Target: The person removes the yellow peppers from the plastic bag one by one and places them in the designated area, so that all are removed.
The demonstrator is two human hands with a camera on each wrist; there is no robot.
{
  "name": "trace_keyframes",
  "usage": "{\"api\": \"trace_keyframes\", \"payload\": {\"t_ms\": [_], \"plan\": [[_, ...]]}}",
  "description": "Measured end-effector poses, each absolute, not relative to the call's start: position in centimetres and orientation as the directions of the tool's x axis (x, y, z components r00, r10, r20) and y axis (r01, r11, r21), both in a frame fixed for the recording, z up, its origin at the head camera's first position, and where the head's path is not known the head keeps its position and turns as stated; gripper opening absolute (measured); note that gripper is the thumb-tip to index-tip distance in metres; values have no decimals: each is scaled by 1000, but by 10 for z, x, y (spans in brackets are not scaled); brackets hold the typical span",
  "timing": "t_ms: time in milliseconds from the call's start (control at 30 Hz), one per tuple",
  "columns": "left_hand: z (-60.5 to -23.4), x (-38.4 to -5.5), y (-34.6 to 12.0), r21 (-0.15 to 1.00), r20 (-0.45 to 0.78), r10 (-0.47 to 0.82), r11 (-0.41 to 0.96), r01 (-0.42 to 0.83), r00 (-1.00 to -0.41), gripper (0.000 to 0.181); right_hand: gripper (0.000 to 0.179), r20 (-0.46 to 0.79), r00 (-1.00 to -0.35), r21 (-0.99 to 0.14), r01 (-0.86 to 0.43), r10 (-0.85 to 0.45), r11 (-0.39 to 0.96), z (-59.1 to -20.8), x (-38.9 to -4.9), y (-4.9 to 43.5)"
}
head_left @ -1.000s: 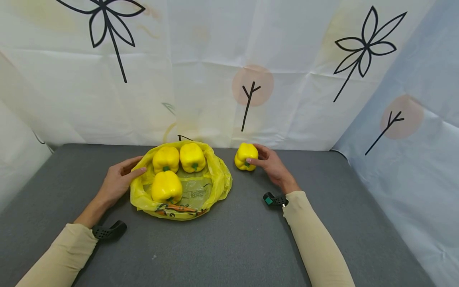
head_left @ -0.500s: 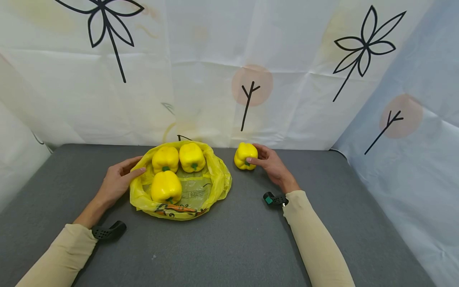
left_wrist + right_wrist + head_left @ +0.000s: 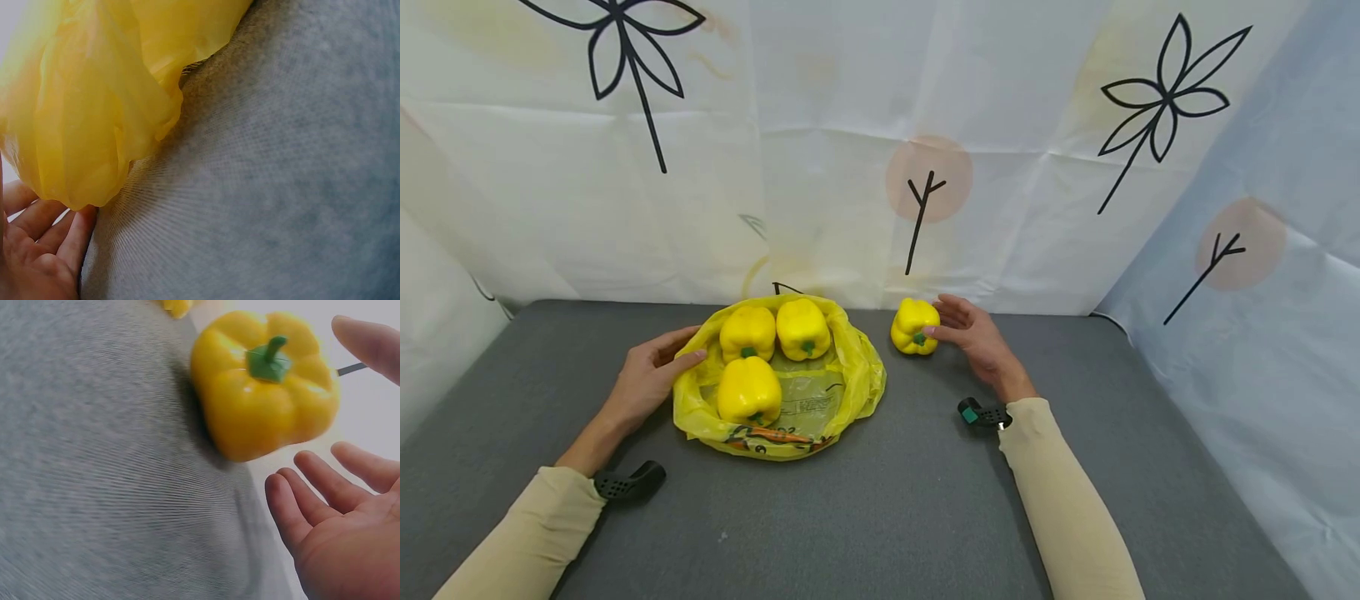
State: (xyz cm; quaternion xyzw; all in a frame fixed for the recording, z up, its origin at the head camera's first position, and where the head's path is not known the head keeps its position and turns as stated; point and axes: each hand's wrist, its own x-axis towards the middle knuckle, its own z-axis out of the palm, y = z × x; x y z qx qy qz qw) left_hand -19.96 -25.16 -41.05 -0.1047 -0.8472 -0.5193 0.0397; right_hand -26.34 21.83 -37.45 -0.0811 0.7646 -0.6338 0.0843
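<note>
Three yellow bell peppers [image 3: 749, 390] lie inside a thin yellow plastic bag [image 3: 867, 379] whose mouth is spread wide. My left hand [image 3: 646, 379] rests against the bag's left side, thumb at the rim and the other fingers along the outside. In the left wrist view those fingers look loosely extended against the crinkled plastic [image 3: 94, 112]. To the right of the bag, another yellow bell pepper [image 3: 913, 327] stands on the table, its green stem toward me. My right hand [image 3: 977, 337] is just right of it; the right wrist view shows the fingers spread apart from the pepper [image 3: 265, 394].
The grey table [image 3: 880, 517] runs back to a white cloth wall [image 3: 820, 192] printed with leaves and twigs. Another cloth panel [image 3: 1285, 350] closes off the right side. Dark bands [image 3: 628, 483] sit on both wrists below beige sleeves [image 3: 1071, 500].
My right hand has let go of the single pepper and drawn slightly to the right, its fingers parting. The left hand, the bag and the peppers in it stay put.
</note>
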Motion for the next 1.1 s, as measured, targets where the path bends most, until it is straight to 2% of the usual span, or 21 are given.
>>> {"api": "trace_keyframes", "payload": {"t_ms": [567, 1100], "plan": [[-409, -198, -251, 870, 183, 138, 439, 226, -973, 59, 76, 57, -971, -979, -100, -233, 177, -343, -252, 223], [-409, -198, -251, 865, 184, 141, 446, 228, -973, 59, 73, 152, -934, -973, -198, -324, 114, -308, -227, 199]]}}
